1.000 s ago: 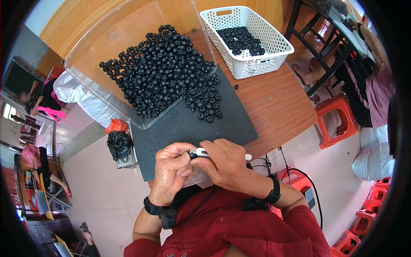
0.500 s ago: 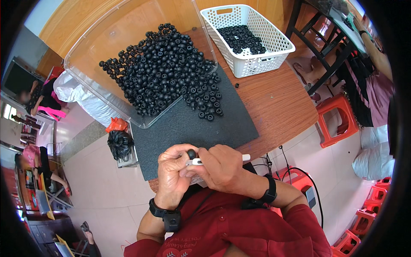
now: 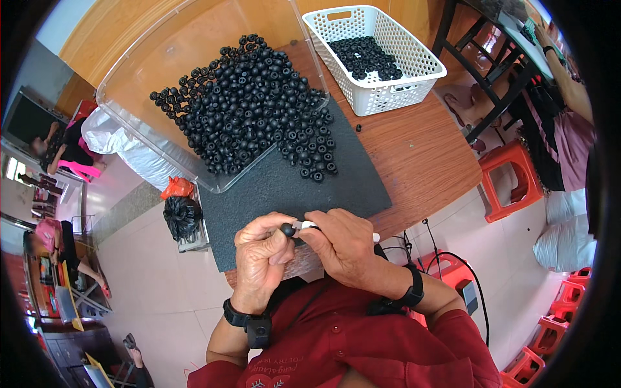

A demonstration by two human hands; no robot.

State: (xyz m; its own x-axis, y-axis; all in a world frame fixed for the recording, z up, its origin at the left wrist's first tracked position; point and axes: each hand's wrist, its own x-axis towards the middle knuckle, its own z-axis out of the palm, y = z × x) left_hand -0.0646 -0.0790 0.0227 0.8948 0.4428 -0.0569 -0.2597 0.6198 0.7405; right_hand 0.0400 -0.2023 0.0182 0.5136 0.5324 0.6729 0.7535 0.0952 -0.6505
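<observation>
Black ball (image 3: 287, 229) in left fingers (image 3: 264, 224); knife (image 3: 308, 225) beside

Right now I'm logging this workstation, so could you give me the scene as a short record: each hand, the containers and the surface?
Left hand: pinches a round black part
Right hand: grips a white-handled tool, tip at the part; exact contact unclear
Clear bin: holds heaped black parts, with more beyond its near edge
White basket: perforated, holds small black pieces
Surface: dark mat on a wooden table
Loose: one small black piece near the basket
</observation>
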